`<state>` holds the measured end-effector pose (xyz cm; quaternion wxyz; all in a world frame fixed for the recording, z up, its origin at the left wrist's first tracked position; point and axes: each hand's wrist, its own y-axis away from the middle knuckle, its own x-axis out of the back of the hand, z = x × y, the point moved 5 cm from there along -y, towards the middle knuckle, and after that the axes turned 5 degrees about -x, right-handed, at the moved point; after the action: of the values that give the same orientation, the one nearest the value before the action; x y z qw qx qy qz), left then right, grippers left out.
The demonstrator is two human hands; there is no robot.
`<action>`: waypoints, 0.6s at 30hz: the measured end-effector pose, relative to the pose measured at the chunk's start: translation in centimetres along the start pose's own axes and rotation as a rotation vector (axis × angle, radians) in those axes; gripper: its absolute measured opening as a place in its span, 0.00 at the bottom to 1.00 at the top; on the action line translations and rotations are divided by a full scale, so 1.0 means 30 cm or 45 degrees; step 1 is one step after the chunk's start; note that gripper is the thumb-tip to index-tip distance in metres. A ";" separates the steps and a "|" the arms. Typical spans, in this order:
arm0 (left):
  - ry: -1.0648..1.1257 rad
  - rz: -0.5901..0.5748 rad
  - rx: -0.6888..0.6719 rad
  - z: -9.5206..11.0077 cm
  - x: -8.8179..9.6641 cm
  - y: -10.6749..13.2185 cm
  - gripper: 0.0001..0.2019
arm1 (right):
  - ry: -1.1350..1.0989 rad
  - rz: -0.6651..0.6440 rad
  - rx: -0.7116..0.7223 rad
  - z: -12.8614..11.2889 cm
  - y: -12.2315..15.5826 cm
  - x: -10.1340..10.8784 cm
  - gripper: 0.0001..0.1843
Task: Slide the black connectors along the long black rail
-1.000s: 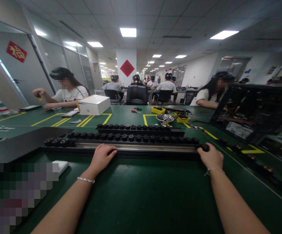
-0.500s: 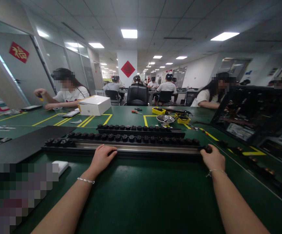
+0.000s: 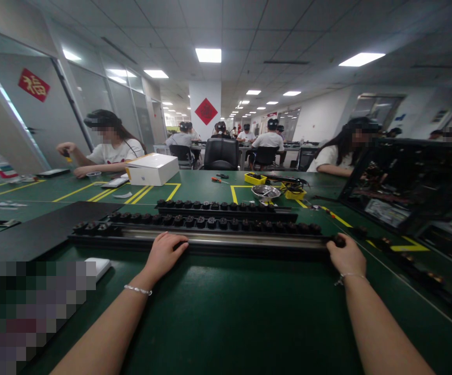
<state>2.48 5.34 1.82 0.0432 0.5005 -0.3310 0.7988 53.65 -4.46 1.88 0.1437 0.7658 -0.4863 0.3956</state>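
Note:
A long black rail [image 3: 226, 247] with a shiny metal channel lies across the green table in front of me. My left hand [image 3: 167, 253] grips its near edge left of the middle, thumb in front and fingers over the top. At the right end, my right hand [image 3: 348, 254] pinches a small black socket module [image 3: 339, 240], partly covered by the fingers. Three socket modules [image 3: 92, 227] sit at the rail's left end. Just behind stands a row of black socket modules [image 3: 211, 223], and farther back a second row [image 3: 206, 206].
More black modules [image 3: 405, 258] line the right side, beside an opened computer case [image 3: 401, 182]. A metal bowl [image 3: 265, 192], yellow trays [image 3: 254, 178], a screwdriver [image 3: 217, 179] and a white box [image 3: 152, 169] stand farther back. A black mat [image 3: 46, 229] lies left. Co-workers sit across the table.
My right hand has shifted slightly to the right with the socket module in its fingers. My left hand stays in place on the rail.

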 end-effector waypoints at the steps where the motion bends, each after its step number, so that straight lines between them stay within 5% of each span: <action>1: 0.001 0.000 0.001 0.001 0.001 0.000 0.13 | -0.007 0.010 0.003 0.003 -0.003 0.000 0.31; 10: -0.001 0.008 0.001 0.000 0.001 0.000 0.13 | -0.051 0.078 0.063 0.020 -0.024 -0.008 0.30; 18: -0.010 0.020 -0.011 0.007 0.006 -0.001 0.13 | -0.067 0.069 -0.076 0.018 -0.006 0.014 0.29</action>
<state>2.56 5.20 2.04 0.0378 0.5010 -0.3385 0.7956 54.15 -4.96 1.87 0.1428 0.7577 -0.5221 0.3646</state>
